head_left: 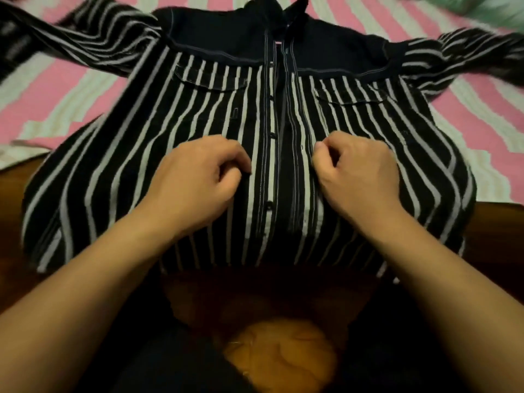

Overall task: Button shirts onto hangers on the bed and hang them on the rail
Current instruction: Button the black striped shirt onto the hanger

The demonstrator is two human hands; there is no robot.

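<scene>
A black shirt (pixel 170 114) with white stripes lies front-up on the bed, sleeves spread to both sides, collar at the far end. Its dark button placket (pixel 279 131) runs down the middle, with small dark buttons along the left edge. My left hand (pixel 198 177) pinches the fabric just left of the placket at mid-chest. On the other side of the placket, at the same height, my right hand (pixel 357 171) has its fingers curled into the cloth. No hanger shows; the collar area is dark and blurred.
The bed sheet (pixel 71 89) has pink and pale green zigzag stripes. The shirt's hem hangs over the dark wooden bed edge (pixel 17 194) toward me. A pale green cloth (pixel 487 7) lies at the far right corner. Below the hem are dark floor and an orange shape.
</scene>
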